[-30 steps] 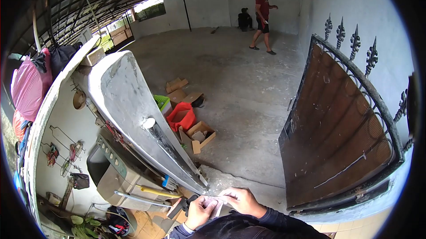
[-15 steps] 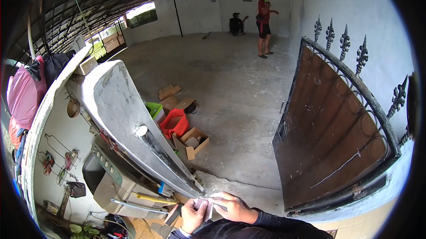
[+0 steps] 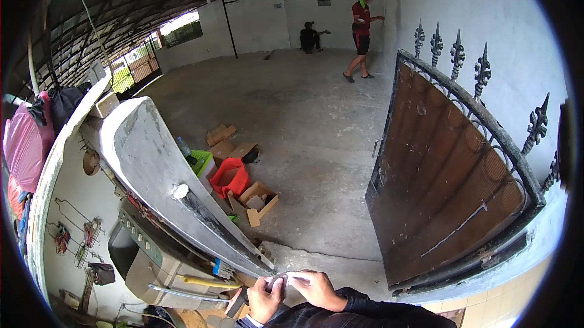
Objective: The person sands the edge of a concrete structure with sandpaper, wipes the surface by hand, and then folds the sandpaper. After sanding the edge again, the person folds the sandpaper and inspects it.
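Low in the head view, my left hand [image 3: 264,299] is closed with its thumb pressed on a thin greyish folded sheet [image 3: 284,285]. My right hand [image 3: 317,289] pinches the right side of the same sheet, where a pale edge shows at the fingertips. Both hands are close together, just in front of my dark sleeves. Fingers cover much of the sheet, and its exact kind cannot be made out. The foot of a grey wall end [image 3: 260,255] lies right beyond my hands.
A brown metal gate [image 3: 438,188] with spikes stands at right. At left are a washing machine [image 3: 155,273] and a yellow hose [image 3: 210,281]. Cardboard boxes [image 3: 261,197], a red bag [image 3: 231,177] and a green basket [image 3: 199,162] lie on the concrete floor. Two people [image 3: 361,30] are at the back.
My right fingers have drawn together at the sheet's edge, and less of the sheet shows. The view has shifted slightly right. The standing person at the back has taken a step.
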Available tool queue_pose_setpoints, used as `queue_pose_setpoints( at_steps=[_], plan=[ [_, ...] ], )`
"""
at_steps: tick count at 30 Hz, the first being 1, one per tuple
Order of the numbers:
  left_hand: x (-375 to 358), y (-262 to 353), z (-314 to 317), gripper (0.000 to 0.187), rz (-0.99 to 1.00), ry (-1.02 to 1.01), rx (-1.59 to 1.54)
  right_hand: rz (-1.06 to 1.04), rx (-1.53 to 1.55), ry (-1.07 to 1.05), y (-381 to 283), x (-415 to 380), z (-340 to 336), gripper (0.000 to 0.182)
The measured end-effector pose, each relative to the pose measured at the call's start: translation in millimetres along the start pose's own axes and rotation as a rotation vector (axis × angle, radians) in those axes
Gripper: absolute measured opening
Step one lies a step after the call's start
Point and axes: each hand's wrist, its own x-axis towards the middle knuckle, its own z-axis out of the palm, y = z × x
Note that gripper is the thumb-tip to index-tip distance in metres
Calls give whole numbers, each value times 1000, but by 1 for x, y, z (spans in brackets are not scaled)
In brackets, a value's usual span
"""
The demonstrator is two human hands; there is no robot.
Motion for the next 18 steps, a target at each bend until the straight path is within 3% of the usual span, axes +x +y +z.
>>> queue_pose_setpoints(
  at_steps=[6, 18],
  plan=[
    [-3, -19, 14, 24, 61, -22, 16, 98, 44, -2, 23, -1, -2, 26],
    [-7, -26, 21, 24, 208, -31, 66, 84, 59, 62, 23, -11, -3, 25]
  ],
)
